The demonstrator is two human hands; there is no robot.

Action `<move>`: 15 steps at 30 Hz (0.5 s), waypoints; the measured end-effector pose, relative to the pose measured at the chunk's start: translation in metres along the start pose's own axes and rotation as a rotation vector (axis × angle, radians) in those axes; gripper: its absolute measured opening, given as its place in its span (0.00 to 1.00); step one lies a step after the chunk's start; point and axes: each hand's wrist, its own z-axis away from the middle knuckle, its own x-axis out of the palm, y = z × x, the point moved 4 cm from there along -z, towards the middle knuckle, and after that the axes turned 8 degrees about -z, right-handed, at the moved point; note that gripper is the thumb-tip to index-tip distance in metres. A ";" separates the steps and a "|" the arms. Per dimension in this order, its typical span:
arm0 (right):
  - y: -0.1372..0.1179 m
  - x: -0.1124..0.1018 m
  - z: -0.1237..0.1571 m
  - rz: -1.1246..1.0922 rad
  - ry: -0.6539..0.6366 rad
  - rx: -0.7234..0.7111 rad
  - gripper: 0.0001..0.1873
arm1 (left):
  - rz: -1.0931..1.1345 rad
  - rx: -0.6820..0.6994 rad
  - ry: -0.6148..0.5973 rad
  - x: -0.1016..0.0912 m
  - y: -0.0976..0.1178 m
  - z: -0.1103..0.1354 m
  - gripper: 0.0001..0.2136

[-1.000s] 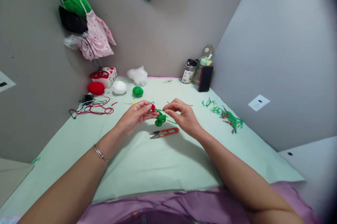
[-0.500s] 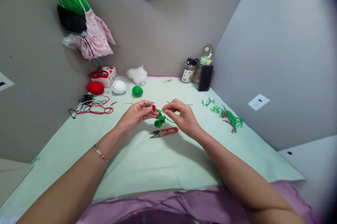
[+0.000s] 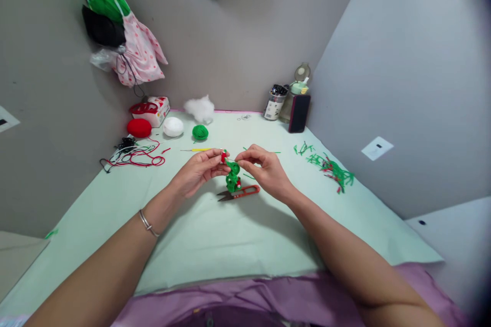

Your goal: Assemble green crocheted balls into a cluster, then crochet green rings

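My left hand (image 3: 199, 168) is closed in a pinch on a small red crochet piece (image 3: 223, 156) with a bit of white and green at its top. Below it hangs a green crochet piece (image 3: 232, 178) with a red spot, just above the blades of the thread snips (image 3: 245, 191). My right hand (image 3: 264, 166) sits to the right, thumb and forefinger pinched on what looks like a thin needle (image 3: 232, 160) running toward the red piece. Its tip is too small to make out. The orange-handled snips lie on the table (image 3: 215, 245).
Behind my hands are a yellow-handled crochet hook (image 3: 201, 150), green yarn (image 3: 200, 132), white yarn (image 3: 174, 127), red yarn (image 3: 139, 128) and white stuffing (image 3: 200, 109). Yarn scraps (image 3: 333, 171) lie right, near a phone (image 3: 299, 113) and a pen cup (image 3: 274, 103). Loose strands (image 3: 134, 155) tangle left.
The crochet work has turned in my left hand, and the green part hangs lower, now overlapping the snips. My right hand has moved very slightly left.
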 end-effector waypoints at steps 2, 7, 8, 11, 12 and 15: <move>-0.001 0.000 0.000 0.015 0.002 -0.010 0.06 | 0.001 0.001 -0.001 0.000 0.000 0.000 0.09; -0.004 -0.001 0.001 0.030 0.005 -0.017 0.06 | 0.000 0.009 0.001 -0.001 -0.001 -0.001 0.08; -0.004 -0.001 0.001 0.032 0.005 -0.015 0.06 | -0.004 0.014 0.002 -0.001 -0.001 -0.001 0.08; -0.003 -0.001 0.001 0.044 0.015 -0.004 0.06 | -0.030 0.038 0.022 -0.001 0.001 -0.001 0.10; -0.002 -0.001 0.001 0.048 0.020 0.000 0.06 | -0.041 0.049 0.038 -0.001 0.001 0.000 0.10; 0.000 0.000 0.002 0.056 0.035 0.016 0.06 | -0.069 0.080 0.092 -0.001 0.002 0.000 0.11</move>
